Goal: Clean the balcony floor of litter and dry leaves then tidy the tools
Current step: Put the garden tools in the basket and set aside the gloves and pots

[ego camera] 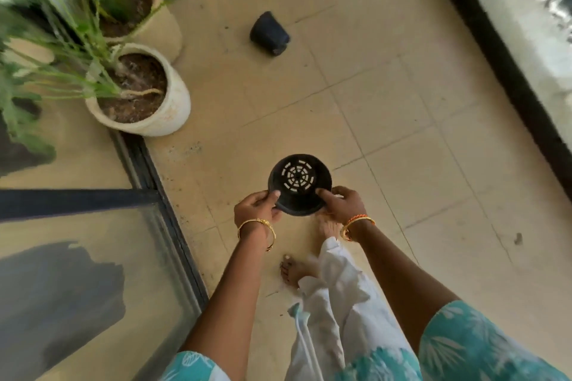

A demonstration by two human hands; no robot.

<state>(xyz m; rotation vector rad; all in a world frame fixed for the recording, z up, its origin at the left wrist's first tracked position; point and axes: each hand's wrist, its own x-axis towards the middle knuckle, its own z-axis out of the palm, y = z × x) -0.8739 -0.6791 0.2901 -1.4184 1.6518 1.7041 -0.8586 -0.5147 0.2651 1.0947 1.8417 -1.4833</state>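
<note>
1 black plastic pot is gripped at its rim by 2 hands, left hand and right hand, above the tiled floor. 1 second black pot lies tipped beyond; 2 planted pots are seen left.

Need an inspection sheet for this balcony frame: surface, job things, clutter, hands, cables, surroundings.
Surface: beige tiled floor, dirt specks near the door track.
Job's things: empty black plastic pot with slotted base, held up; pale green-handled tool leaning at the person's legs.
Clutter: second black pot tipped on the floor.
Hands: left hand and right hand both grip the held pot's rim.
Cables: nothing seen.
Surroundings: two cream ceramic planters, glass sliding door, parapet.
</note>
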